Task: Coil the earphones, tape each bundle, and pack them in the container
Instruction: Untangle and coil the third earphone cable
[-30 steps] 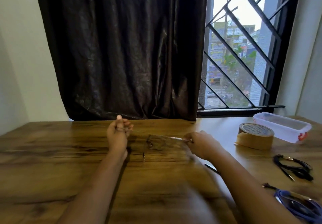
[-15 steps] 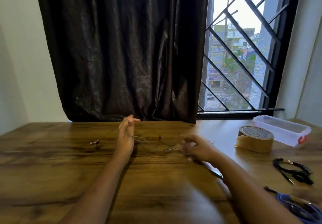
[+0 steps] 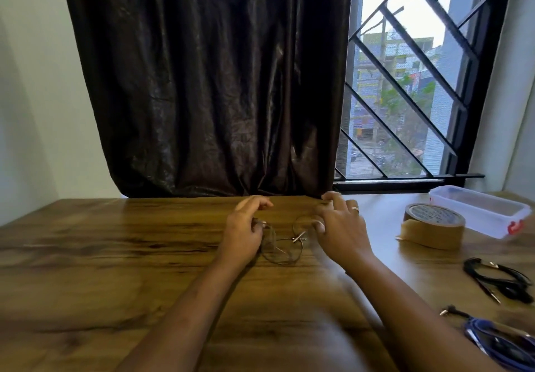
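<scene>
Both hands have drawn closer together near the far edge of the bench [image 3: 115, 255]. The plug [image 3: 299, 238] has left the right hand [image 3: 340, 228], whose fingers now spread relaxed over the thin earphones [image 3: 282, 253], which lie looped on the bench between the hands. The left hand [image 3: 244, 234] pinches them at one end. A tape roll [image 3: 432, 226] and the container [image 3: 477, 212] sit toward the right edge.
</scene>
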The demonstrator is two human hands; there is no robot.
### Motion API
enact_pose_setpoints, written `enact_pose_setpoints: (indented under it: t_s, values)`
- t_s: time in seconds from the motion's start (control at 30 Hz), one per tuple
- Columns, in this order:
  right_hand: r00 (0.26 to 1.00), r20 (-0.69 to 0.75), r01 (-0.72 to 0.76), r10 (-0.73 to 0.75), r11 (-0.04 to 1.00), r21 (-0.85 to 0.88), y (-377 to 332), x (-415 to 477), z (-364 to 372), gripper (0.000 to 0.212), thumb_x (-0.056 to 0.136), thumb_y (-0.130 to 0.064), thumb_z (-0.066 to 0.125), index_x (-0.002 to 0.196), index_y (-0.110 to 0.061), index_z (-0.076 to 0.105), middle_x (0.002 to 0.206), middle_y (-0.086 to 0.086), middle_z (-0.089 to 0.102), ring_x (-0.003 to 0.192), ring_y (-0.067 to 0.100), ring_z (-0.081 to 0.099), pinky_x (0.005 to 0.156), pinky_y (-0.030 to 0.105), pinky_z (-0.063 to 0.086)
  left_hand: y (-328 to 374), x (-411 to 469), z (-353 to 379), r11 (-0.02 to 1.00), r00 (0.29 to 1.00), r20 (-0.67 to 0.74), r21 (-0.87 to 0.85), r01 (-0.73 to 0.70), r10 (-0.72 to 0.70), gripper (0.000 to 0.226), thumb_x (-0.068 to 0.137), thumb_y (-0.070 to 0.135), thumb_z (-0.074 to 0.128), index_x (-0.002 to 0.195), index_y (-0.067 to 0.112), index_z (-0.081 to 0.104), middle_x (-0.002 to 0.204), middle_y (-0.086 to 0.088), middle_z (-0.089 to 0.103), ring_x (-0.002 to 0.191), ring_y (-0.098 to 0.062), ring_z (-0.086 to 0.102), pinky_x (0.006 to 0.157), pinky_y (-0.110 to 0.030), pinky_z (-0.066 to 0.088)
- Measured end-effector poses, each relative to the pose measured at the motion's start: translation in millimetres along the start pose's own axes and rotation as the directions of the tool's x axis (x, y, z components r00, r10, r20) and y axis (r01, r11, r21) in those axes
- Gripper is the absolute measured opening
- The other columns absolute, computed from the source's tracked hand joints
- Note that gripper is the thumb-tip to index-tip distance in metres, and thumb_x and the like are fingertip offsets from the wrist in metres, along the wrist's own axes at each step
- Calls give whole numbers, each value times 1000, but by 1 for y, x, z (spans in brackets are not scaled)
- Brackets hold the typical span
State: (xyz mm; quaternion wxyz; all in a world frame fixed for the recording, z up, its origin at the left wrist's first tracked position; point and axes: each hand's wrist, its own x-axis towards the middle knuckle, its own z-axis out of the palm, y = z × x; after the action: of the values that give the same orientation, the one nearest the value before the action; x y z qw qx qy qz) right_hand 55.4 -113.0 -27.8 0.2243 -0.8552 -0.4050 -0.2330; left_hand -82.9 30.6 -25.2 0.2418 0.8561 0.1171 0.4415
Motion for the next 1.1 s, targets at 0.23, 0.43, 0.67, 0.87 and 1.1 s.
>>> enact_pose_setpoints:
  t_s: [0.23, 0.43, 0.67, 0.87, 1.1]
  values:
    - [942, 270, -76, -198, 659, 748, -57, -15, -17, 19, 89, -34, 61, 85, -18, 71, 61, -10, 61, 55, -4, 53, 53, 11, 42, 10, -1, 1, 975, 998, 62, -221, 16, -3, 51, 87, -9, 48, 121, 29, 50, 124, 7, 51, 111, 2, 56, 84, -20, 53]
    - [977, 209, -184, -32, 364, 913, -38, -3, -15, 11, 91, -14, 60, 87, -13, 70, 72, -2, 67, 58, 7, 56, 56, 18, 46, 0, 2, 0, 996, 984, -157, 9, 92, -89, 21, 91, 6, 55, 95, 26, 60, 101, 14, 55, 90, 4, 52, 72, -6, 39]
    - [984, 163, -175, 66, 339, 924, -14, 5, -26, 20, 97, -11, 50, 96, -4, 68, 61, -5, 55, 48, -6, 51, 44, 6, 38, -17, 7, -12, 953, 892, -336, -114, 281, -303, 11, 91, 12, 57, 93, 21, 63, 102, 3, 61, 91, -10, 55, 69, -13, 38]
    - [828, 528, -375, -189, 514, 772, -15, -1, -31, 35, 98, -33, 44, 100, -11, 71, 75, -1, 70, 65, 8, 61, 56, 13, 43, -7, 7, -13, 913, 925, -243, -359, 194, -292, 20, 91, 8, 56, 92, 25, 66, 94, 5, 67, 84, -6, 64, 70, -19, 54]
    - [942, 337, -305, -7, 406, 861, -26, 0, -21, 47, 95, -46, 39, 97, -12, 71, 80, 0, 70, 66, 6, 59, 62, 18, 48, 17, 2, 4, 954, 995, -90, -299, 7, -35, 31, 83, -4, 63, 93, 24, 72, 102, 17, 67, 102, 7, 60, 85, -10, 47]
